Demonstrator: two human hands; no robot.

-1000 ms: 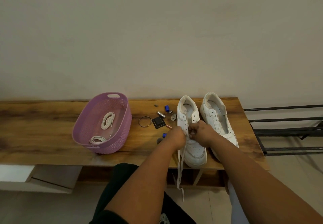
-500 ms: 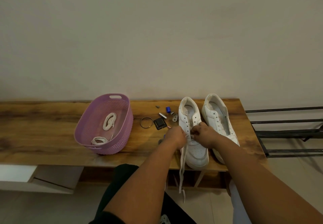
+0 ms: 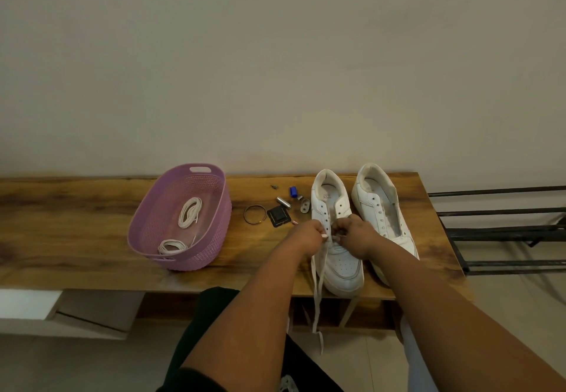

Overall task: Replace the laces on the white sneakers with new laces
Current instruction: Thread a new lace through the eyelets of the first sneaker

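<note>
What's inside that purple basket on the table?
Inside the purple basket lie two coiled white laces: one bundle toward the back, another at the near end. The near wall hides the front strip of the floor, so anything small lying there can't be seen.

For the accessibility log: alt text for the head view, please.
Both hands, left hand and right hand, pinch a white lace at the left sneaker on a wooden bench; the second sneaker has none. A purple basket holds two lace bundles.
</note>
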